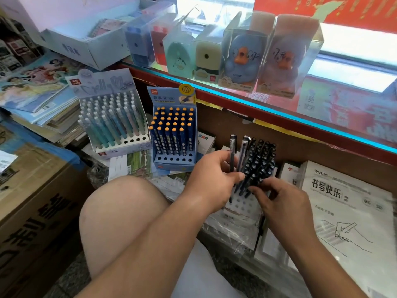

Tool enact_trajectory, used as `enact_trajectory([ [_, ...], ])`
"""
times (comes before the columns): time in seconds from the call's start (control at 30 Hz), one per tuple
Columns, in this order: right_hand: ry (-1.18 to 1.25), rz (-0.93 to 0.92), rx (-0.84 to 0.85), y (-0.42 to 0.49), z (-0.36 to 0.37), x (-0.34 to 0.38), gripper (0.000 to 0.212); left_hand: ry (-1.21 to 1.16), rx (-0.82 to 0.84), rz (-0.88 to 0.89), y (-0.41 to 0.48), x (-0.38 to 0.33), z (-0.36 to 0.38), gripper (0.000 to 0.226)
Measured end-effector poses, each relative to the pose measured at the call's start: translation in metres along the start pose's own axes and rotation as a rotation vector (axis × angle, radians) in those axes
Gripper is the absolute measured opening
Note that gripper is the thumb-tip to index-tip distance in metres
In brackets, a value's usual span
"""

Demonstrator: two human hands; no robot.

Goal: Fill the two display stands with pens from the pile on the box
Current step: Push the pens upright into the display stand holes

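The grip of the left hand [212,175] is closed around two dark pens [233,153], which stand upright above the fist in the middle of the frame. The right hand [281,201], just to the right and a little lower, has its fingers curled at the front of the black pens [261,160] in a white stand [241,204]. Whether its grip pinches one of them, I cannot tell. Open holes show in the front of this stand.

To the left is a blue stand [175,162] with orange-tipped pens [171,127], and further left a pale stand [122,146] with pastel pens [109,123]. A bare knee [120,211] is at lower centre. A cardboard box [32,201] lies at lower left and a workbook [348,211] at the right. Across the top, a glass worktop [279,114] carries sharpeners [242,57] in clear boxes.
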State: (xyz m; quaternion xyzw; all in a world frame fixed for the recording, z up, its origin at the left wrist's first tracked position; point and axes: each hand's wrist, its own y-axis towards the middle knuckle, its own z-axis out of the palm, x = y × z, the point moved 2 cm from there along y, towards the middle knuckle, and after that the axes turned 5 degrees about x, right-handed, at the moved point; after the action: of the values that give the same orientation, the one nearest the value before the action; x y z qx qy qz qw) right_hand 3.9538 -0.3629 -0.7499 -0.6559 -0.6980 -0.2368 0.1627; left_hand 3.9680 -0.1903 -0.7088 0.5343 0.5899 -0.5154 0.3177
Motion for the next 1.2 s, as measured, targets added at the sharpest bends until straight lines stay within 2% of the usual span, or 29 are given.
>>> enact_trajectory([
  [0.1,-0.021,0.041,0.045,0.005,-0.002,0.003,0.023,0.013,0.02,0.004,-0.001,-0.001,0.0,0.012],
  [0.2,0.099,0.092,0.025,0.005,-0.016,0.01,0.024,0.016,0.051,-0.004,-0.001,-0.001,0.001,0.013],
  [0.33,0.444,-0.029,-0.067,0.001,-0.041,0.029,0.004,0.021,0.13,0.014,-0.002,-0.005,0.004,0.011],
  [0.43,0.551,-0.105,-0.015,0.003,-0.05,0.042,0.013,0.033,0.189,0.038,-0.003,-0.005,0.009,0.014],
  [0.57,0.548,-0.125,-0.035,0.007,-0.051,0.041,0.012,0.063,0.193,0.057,-0.004,-0.004,0.01,0.022],
  [0.67,0.577,-0.078,-0.15,0.007,-0.053,0.033,0.013,0.055,0.125,0.062,-0.004,-0.004,0.007,0.018],
  [0.77,0.492,-0.057,-0.197,0.004,-0.05,0.021,0.015,0.043,0.045,0.05,-0.001,0.0,0.001,0.018],
  [0.97,0.338,-0.049,-0.171,-0.003,-0.034,0.004,0.013,0.07,-0.019,0.072,-0.002,0.002,-0.002,0.03],
  [1.2,0.297,-0.057,-0.134,-0.004,-0.025,-0.002,0.013,0.076,-0.04,0.071,-0.002,0.002,-0.001,0.027],
])
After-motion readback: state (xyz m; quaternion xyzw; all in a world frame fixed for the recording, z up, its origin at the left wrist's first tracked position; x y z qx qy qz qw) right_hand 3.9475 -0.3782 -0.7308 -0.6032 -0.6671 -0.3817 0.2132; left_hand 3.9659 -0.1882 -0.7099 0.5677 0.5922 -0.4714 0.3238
